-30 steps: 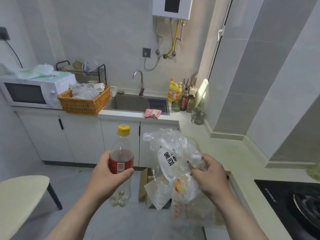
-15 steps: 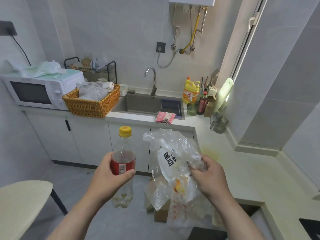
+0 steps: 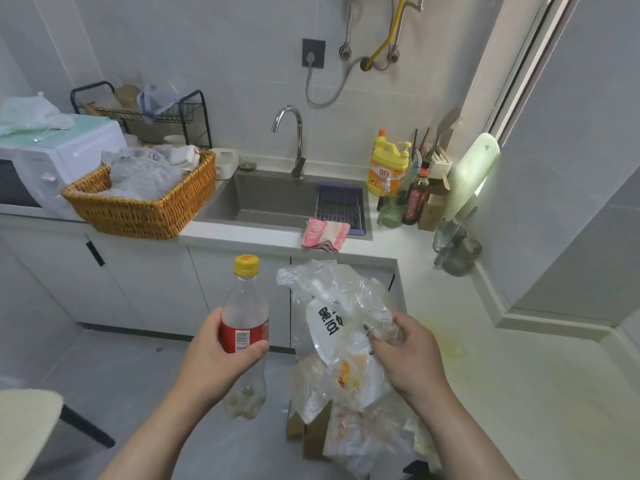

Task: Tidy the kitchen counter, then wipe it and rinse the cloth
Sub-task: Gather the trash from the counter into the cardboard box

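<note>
From the head view we see the left hand (image 3: pixel 221 355) held out over the floor, its fingers (image 3: pixel 254 351) wrapped around the red label of a nearly empty plastic bottle (image 3: pixel 246 327) with a yellow cap, held upright; the right hand (image 3: pixel 408 358) is beside it, its fingers (image 3: pixel 379 341) pinching a crumpled bundle of clear plastic bags (image 3: pixel 343 344), stained orange in places, which hangs down in front of a brown cardboard box (image 3: pixel 311 434) on the floor; the bottle and the bags are near each other but apart. Ahead, the white bench (image 3: pixel 485 358) runs along the wall and turns at a corner toward us on the right, with a yellowish smear near its front edge beside the right hand; a pink striped cloth (image 3: pixel 325 234) lies folded on the bench's front edge, touching the rim of the sink (image 3: pixel 277 202); a wicker basket (image 3: pixel 142 206) of grey laundry sits left of the sink, against a white microwave (image 3: pixel 52 168); a yellow detergent bottle (image 3: pixel 388 164) stands in the far corner right of the sink.
</note>
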Demonstrator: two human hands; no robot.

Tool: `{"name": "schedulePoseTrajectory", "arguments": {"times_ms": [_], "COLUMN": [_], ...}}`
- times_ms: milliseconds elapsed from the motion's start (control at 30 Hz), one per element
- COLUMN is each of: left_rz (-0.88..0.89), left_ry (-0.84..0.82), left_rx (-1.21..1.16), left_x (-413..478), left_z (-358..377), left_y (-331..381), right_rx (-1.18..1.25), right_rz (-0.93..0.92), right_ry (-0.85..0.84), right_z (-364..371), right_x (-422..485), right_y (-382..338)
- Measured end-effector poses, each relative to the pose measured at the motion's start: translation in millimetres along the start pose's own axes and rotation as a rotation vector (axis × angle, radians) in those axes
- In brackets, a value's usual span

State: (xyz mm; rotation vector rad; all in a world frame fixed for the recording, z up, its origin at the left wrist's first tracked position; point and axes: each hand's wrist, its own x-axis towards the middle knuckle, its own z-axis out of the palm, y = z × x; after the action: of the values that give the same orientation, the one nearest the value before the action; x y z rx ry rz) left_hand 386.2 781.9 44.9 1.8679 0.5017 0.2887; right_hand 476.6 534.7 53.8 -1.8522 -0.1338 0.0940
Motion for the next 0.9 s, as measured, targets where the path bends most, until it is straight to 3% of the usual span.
{"name": "schedulePoseTrajectory", "arguments": {"times_ms": [333,567,900], "left_rz": [-0.061,-0.095,-0.193], "left_ry": [-0.051,-0.268,-0.476], "left_rx": [-0.047,-0.041,0.046], "left_x": [87,174,244], "left_z": [-14,-20,63], "left_y": [-26,-68,-172], "right_rx": [-0.033,-0.012,-0.08], "right_rz": [0.12,0.3,0.465], "right_ry": [0.031,0.135,0.265], "right_z": [50,100,132], "right_x": [53,91,135], "right_y": [11,24,141]}}
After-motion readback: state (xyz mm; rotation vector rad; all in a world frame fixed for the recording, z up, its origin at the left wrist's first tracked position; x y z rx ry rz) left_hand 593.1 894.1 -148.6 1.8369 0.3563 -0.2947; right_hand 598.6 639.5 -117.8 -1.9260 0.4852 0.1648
